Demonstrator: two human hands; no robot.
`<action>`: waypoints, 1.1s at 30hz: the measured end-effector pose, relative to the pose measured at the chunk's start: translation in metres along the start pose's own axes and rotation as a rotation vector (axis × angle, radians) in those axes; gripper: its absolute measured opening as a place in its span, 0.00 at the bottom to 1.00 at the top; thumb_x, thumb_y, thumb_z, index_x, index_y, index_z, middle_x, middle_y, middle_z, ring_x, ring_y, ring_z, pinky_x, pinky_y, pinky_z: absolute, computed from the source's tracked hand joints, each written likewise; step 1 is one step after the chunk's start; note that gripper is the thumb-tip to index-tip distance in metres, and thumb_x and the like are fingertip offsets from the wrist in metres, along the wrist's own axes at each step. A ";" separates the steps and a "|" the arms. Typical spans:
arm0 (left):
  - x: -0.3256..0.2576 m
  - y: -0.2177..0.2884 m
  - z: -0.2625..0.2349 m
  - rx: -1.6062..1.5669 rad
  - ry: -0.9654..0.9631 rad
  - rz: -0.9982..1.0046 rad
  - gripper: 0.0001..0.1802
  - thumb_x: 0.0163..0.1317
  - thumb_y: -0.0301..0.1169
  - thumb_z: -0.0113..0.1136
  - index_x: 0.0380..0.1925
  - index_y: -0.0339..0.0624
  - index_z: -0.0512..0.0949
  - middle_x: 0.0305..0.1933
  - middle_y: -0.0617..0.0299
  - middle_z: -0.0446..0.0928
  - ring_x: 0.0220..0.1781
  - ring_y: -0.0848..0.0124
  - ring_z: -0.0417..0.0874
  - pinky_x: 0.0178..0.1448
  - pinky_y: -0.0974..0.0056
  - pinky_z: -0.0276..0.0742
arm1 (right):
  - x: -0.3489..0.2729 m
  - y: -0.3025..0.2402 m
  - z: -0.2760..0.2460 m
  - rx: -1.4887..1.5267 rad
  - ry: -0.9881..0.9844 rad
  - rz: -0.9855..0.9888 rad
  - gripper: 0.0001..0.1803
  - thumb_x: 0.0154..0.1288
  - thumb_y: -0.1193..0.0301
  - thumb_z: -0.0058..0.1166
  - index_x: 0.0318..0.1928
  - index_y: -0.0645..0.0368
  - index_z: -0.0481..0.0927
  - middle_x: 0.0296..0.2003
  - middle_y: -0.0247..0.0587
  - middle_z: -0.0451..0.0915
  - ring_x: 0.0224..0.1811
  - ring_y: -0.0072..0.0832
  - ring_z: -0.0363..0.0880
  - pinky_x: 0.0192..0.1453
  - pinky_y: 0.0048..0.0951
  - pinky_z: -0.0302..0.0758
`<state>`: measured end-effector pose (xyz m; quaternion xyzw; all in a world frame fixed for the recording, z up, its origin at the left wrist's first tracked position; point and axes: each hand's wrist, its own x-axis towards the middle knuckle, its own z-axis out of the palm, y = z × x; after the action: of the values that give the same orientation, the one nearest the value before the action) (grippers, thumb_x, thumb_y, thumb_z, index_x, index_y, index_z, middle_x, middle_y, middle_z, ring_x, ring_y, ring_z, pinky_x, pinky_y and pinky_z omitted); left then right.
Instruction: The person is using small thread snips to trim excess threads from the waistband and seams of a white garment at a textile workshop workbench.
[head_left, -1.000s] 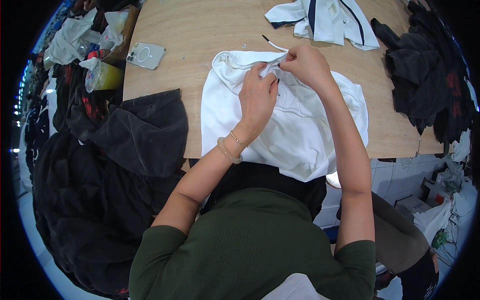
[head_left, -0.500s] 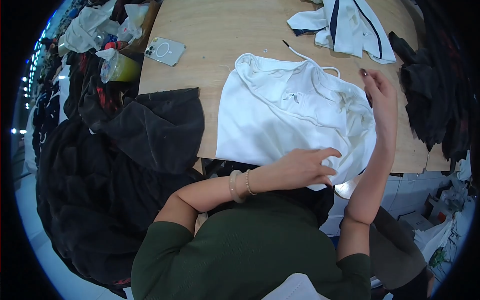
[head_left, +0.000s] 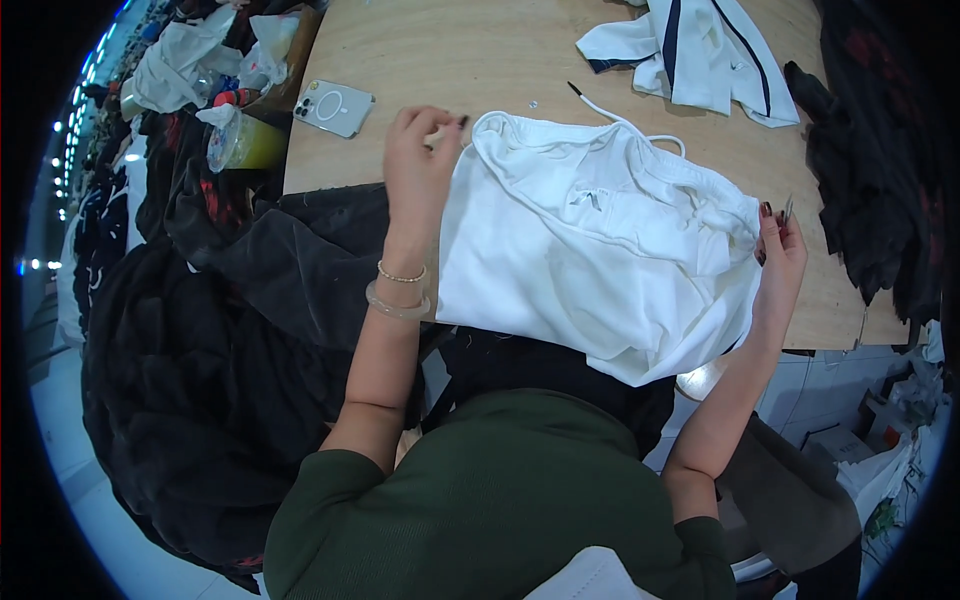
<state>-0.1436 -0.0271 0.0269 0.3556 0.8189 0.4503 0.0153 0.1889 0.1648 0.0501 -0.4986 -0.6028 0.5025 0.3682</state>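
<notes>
A white garment (head_left: 540,245) with a gathered waistband and a dark-tipped drawstring (head_left: 610,115) lies spread on the table, its lower edge hanging over the front. My left hand (head_left: 420,170) is raised beside the garment's upper left corner, its fingers curled in. Whatever those fingers may hold is too small to make out. At the right end of the waistband is my right hand (head_left: 783,245), closed, with its fingertips against the cloth. A small, pointed metal tool (head_left: 789,208) sticks up from between its fingers; most of it is hidden.
A phone (head_left: 335,108) lies at the table's back left, near a cup of yellow drink (head_left: 245,142). Dark cloth (head_left: 310,240) covers the left front edge. A white garment with navy stripes (head_left: 700,60) lies at the back right, and dark fabric (head_left: 850,170) hangs along the right side.
My left hand has gone from the garment's front right over to its upper left. My right hand has come down to the waistband's right end. The garment has barely shifted.
</notes>
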 end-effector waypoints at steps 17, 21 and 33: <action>0.016 -0.025 0.051 0.024 -0.135 -0.107 0.13 0.58 0.35 0.59 0.39 0.41 0.82 0.33 0.50 0.82 0.33 0.58 0.83 0.39 0.61 0.75 | -0.021 0.046 -0.050 0.082 0.256 0.224 0.05 0.61 0.71 0.59 0.32 0.59 0.78 0.19 0.21 0.68 0.16 0.08 0.56 0.18 0.16 0.49; 0.015 -0.023 0.054 0.064 -0.105 -0.093 0.12 0.58 0.34 0.58 0.39 0.40 0.81 0.32 0.52 0.82 0.33 0.58 0.82 0.40 0.62 0.75 | -0.022 0.043 -0.045 0.084 0.263 0.205 0.05 0.61 0.70 0.59 0.32 0.58 0.78 0.20 0.21 0.68 0.16 0.08 0.55 0.18 0.16 0.49; -0.083 0.073 0.074 -0.097 -0.454 0.693 0.10 0.47 0.20 0.65 0.32 0.41 0.78 0.38 0.63 0.74 0.37 0.67 0.77 0.35 0.66 0.76 | -0.029 0.028 -0.023 0.063 0.216 0.158 0.05 0.62 0.67 0.59 0.36 0.53 0.81 0.23 0.17 0.71 0.22 0.05 0.59 0.23 0.12 0.52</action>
<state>-0.0145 0.0018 0.0134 0.6992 0.6044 0.3771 0.0599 0.2235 0.1415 0.0298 -0.5839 -0.5024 0.4919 0.4057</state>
